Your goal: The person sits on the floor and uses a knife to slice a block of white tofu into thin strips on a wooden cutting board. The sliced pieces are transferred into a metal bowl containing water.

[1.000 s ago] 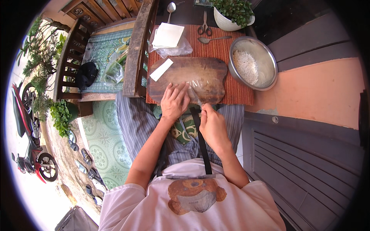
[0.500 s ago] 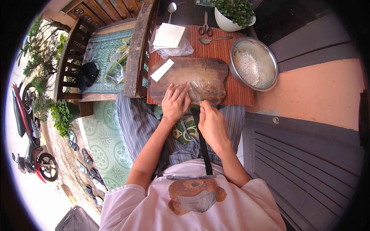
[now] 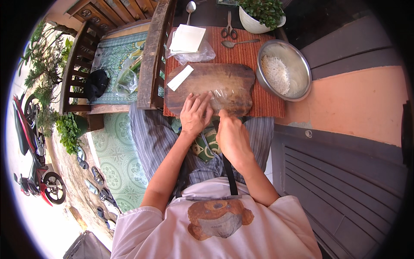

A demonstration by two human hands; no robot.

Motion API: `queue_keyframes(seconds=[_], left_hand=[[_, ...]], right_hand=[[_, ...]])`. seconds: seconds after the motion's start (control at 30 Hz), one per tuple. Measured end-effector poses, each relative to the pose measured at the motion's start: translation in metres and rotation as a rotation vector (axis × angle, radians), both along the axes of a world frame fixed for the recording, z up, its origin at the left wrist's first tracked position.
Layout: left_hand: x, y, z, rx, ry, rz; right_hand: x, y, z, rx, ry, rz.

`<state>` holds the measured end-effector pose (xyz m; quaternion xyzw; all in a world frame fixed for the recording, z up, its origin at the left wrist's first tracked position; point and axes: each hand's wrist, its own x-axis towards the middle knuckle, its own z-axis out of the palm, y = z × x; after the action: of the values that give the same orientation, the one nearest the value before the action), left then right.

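A worn wooden cutting board (image 3: 207,80) lies before me, close to my lap. My left hand (image 3: 196,113) rests on its near edge, fingers stretched out and pressing down; whatever lies beneath them is hidden. Beside those fingertips my right hand (image 3: 234,134) is closed round the handle of a knife, whose thin blade barely shows now. Several thin white shreds (image 3: 223,92) lie just beyond the two hands. A white rectangular strip (image 3: 180,78) sits at the board's left end.
An orange-red woven mat (image 3: 268,105) lies under the board. On it are stacked white sheets (image 3: 187,39) on a plastic bag, scissors (image 3: 229,28), a spoon (image 3: 239,43) and a metal bowl (image 3: 305,71) of white shreds. Behind stand another spoon (image 3: 190,9) and a potted plant (image 3: 256,23). A wooden bench (image 3: 152,64) is left.
My right hand has drawn slightly left and toward me, tilting, and the knife blade shows less. My left hand stays in nearly the same place on the board.
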<state>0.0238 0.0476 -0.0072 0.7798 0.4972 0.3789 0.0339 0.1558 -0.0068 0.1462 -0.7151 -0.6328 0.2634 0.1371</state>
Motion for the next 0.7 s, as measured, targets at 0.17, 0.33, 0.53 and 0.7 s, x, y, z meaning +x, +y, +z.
queue_keyframes(seconds=[0.17, 0.33, 0.53, 0.7], left_hand=[[0.0, 0.0, -0.001, -0.005, -0.01, -0.005], [0.0, 0.0, 0.0, -0.008, -0.004, 0.0], [0.001, 0.0, 0.002, -0.003, -0.006, -0.007], [0.001, 0.0, 0.001, 0.001, -0.002, -0.002]], right_hand=[[0.004, 0.007, 0.007, -0.117, -0.018, 0.092], [0.005, 0.006, 0.01, -0.162, -0.022, 0.095], [0.006, -0.008, 0.005, -0.021, 0.031, 0.034], [0.009, -0.017, 0.0, -0.005, 0.035, 0.035]])
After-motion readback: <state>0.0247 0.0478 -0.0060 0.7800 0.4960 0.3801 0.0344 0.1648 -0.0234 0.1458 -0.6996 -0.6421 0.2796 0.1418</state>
